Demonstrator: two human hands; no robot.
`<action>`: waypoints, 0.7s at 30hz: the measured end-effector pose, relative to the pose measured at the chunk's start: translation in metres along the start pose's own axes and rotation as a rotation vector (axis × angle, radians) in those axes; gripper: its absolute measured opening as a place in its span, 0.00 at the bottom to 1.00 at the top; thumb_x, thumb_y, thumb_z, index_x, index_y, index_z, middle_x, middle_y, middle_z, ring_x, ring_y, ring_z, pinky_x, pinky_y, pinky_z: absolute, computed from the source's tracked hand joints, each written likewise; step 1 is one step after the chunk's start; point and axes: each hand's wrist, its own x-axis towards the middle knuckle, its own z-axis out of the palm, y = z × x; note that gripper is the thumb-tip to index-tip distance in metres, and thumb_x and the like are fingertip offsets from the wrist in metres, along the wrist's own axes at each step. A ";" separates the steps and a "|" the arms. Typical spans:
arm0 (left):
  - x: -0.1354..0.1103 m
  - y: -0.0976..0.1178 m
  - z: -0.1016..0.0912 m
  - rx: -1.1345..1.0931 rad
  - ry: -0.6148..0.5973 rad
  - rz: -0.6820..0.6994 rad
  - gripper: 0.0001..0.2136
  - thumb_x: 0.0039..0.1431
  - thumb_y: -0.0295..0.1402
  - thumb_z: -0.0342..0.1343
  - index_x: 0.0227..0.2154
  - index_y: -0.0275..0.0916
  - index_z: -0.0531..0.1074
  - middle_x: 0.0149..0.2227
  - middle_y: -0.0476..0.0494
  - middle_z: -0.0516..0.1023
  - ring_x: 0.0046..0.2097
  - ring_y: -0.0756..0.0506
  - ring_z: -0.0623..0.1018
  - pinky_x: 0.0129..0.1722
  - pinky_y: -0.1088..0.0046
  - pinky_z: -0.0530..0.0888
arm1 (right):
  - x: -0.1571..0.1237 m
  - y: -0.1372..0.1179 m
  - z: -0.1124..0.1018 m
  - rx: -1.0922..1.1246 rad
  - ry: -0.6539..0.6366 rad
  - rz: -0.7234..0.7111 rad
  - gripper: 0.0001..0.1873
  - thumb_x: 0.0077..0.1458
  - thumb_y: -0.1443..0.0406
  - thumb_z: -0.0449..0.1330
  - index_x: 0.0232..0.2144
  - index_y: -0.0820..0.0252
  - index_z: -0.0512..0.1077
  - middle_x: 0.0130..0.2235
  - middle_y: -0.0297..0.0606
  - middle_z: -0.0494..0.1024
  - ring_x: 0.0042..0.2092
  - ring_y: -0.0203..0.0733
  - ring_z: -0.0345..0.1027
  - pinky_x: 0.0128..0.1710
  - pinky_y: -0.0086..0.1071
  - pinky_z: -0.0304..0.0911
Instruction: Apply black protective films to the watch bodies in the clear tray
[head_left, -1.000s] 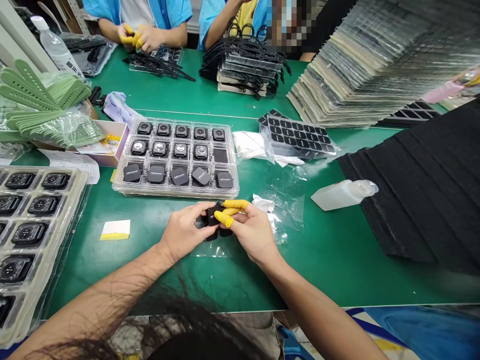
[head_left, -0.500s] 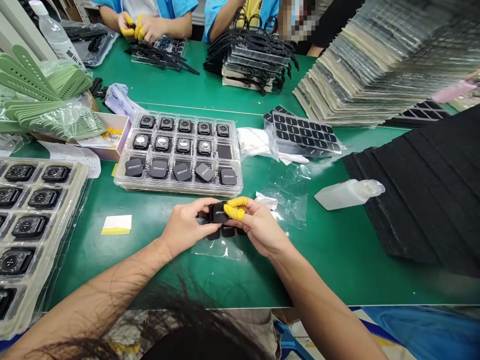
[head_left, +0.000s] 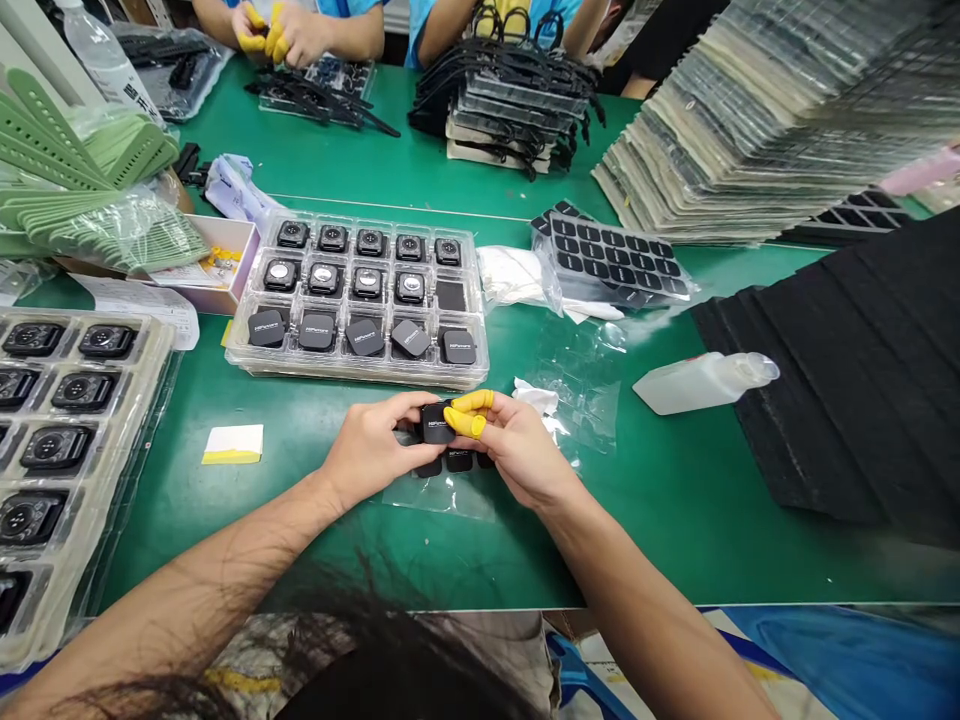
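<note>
Between my hands is a black smartwatch [head_left: 436, 424], its face covered by a dark square film with pale lettering. My left hand [head_left: 369, 442] grips its left side between thumb and fingers. My right hand [head_left: 529, 450], with yellow finger cots on the thumb and forefinger, pinches its right edge. Just below lies a clear sheet [head_left: 450, 497] bearing black square stickers [head_left: 459, 460], partly hidden by my hands. Beyond them sits a clear tray [head_left: 357, 366] of watches; the front row carries lettered black squares, and one pocket [head_left: 450, 296] at the right of the middle row holds no watch.
At left stands another watch tray [head_left: 161, 350]. A white bottle [head_left: 686, 383] lies at right beside black sheets [head_left: 832, 380]. Behind are sticker sheets [head_left: 611, 255], a tall tray stack [head_left: 720, 150] and green straps [head_left: 112, 220]. Across the table, a co-worker's hands [head_left: 274, 35] hold black straps.
The view has shifted slightly. My hands keep nearly the same hold on the watch, with the right fingers a little further over its face.
</note>
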 end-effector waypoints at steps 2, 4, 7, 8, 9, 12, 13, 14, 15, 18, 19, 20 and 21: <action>0.000 0.002 -0.001 0.004 -0.001 0.003 0.22 0.52 0.25 0.71 0.52 0.40 0.83 0.42 0.51 0.91 0.43 0.45 0.90 0.52 0.70 0.87 | 0.000 0.000 0.000 0.005 0.008 0.003 0.30 0.19 0.54 0.88 0.27 0.57 0.83 0.30 0.33 0.84 0.33 0.37 0.78 0.35 0.29 0.78; 0.000 0.005 -0.001 0.009 0.003 0.005 0.22 0.53 0.24 0.71 0.52 0.38 0.83 0.42 0.50 0.91 0.43 0.45 0.90 0.52 0.70 0.86 | -0.001 0.000 0.000 0.006 0.012 0.005 0.30 0.18 0.54 0.88 0.27 0.57 0.83 0.30 0.32 0.84 0.33 0.37 0.78 0.35 0.29 0.78; -0.001 0.007 -0.001 0.004 0.007 0.010 0.22 0.52 0.23 0.71 0.52 0.37 0.83 0.42 0.49 0.91 0.43 0.45 0.90 0.52 0.70 0.87 | -0.001 -0.001 0.001 0.007 0.011 0.003 0.30 0.19 0.54 0.88 0.26 0.57 0.83 0.30 0.32 0.84 0.33 0.37 0.78 0.35 0.29 0.78; -0.001 0.007 -0.001 -0.001 0.006 0.010 0.22 0.53 0.23 0.71 0.52 0.38 0.83 0.42 0.49 0.91 0.43 0.45 0.90 0.52 0.70 0.87 | -0.001 -0.001 0.001 0.008 0.010 0.001 0.30 0.19 0.54 0.88 0.26 0.57 0.83 0.31 0.32 0.84 0.33 0.37 0.78 0.35 0.29 0.78; -0.001 0.007 -0.001 -0.005 0.005 0.008 0.22 0.53 0.23 0.70 0.52 0.38 0.83 0.42 0.49 0.91 0.43 0.45 0.90 0.52 0.70 0.87 | -0.001 -0.001 0.001 0.009 0.010 -0.001 0.30 0.19 0.54 0.88 0.27 0.57 0.83 0.31 0.32 0.84 0.33 0.37 0.78 0.36 0.29 0.78; -0.001 0.005 0.000 -0.012 0.003 0.003 0.22 0.53 0.24 0.70 0.52 0.38 0.83 0.42 0.49 0.91 0.43 0.45 0.90 0.52 0.70 0.86 | -0.001 -0.001 0.001 0.011 0.009 -0.001 0.30 0.20 0.54 0.87 0.27 0.58 0.83 0.31 0.33 0.84 0.34 0.37 0.78 0.37 0.30 0.78; -0.001 0.004 0.000 -0.015 0.005 0.005 0.22 0.53 0.25 0.70 0.52 0.39 0.83 0.42 0.50 0.91 0.43 0.45 0.90 0.51 0.70 0.86 | -0.001 -0.001 0.001 0.010 0.006 -0.001 0.30 0.21 0.54 0.87 0.27 0.58 0.82 0.31 0.33 0.84 0.34 0.38 0.78 0.37 0.31 0.78; -0.001 0.003 0.000 -0.017 0.008 0.008 0.22 0.52 0.25 0.70 0.52 0.40 0.83 0.42 0.50 0.91 0.43 0.45 0.90 0.51 0.70 0.86 | -0.001 -0.001 0.001 0.008 0.002 -0.002 0.30 0.22 0.53 0.87 0.27 0.58 0.82 0.32 0.33 0.84 0.34 0.38 0.78 0.37 0.31 0.78; -0.001 0.002 0.000 -0.019 0.010 0.012 0.22 0.52 0.26 0.71 0.52 0.41 0.83 0.41 0.51 0.91 0.43 0.45 0.90 0.51 0.70 0.87 | -0.001 -0.001 0.001 0.005 -0.003 -0.004 0.29 0.22 0.53 0.87 0.28 0.58 0.82 0.32 0.33 0.84 0.34 0.38 0.78 0.37 0.32 0.77; -0.001 0.000 0.001 -0.014 0.016 0.020 0.22 0.52 0.27 0.71 0.52 0.43 0.83 0.42 0.52 0.91 0.43 0.45 0.90 0.51 0.70 0.87 | -0.001 0.001 0.000 0.000 -0.005 -0.010 0.30 0.24 0.52 0.87 0.28 0.58 0.82 0.32 0.33 0.83 0.34 0.38 0.78 0.37 0.31 0.77; -0.001 -0.001 0.001 -0.012 0.016 0.020 0.22 0.52 0.27 0.71 0.52 0.43 0.83 0.42 0.52 0.91 0.43 0.45 0.90 0.51 0.71 0.87 | -0.001 0.001 0.000 0.000 -0.003 -0.010 0.30 0.24 0.52 0.87 0.28 0.58 0.82 0.32 0.33 0.83 0.34 0.37 0.78 0.37 0.31 0.77; -0.001 -0.001 0.001 -0.010 0.015 0.019 0.22 0.52 0.27 0.71 0.52 0.43 0.83 0.42 0.53 0.91 0.43 0.46 0.90 0.51 0.71 0.87 | 0.000 0.001 0.000 0.002 -0.004 -0.010 0.30 0.24 0.53 0.87 0.29 0.58 0.81 0.32 0.33 0.83 0.35 0.37 0.78 0.37 0.31 0.77; -0.001 -0.001 0.001 -0.009 0.013 0.019 0.22 0.52 0.27 0.71 0.52 0.43 0.83 0.42 0.53 0.91 0.43 0.46 0.90 0.50 0.71 0.87 | 0.000 0.002 0.000 0.003 -0.005 -0.010 0.30 0.24 0.54 0.87 0.29 0.58 0.81 0.32 0.32 0.83 0.35 0.37 0.78 0.37 0.31 0.77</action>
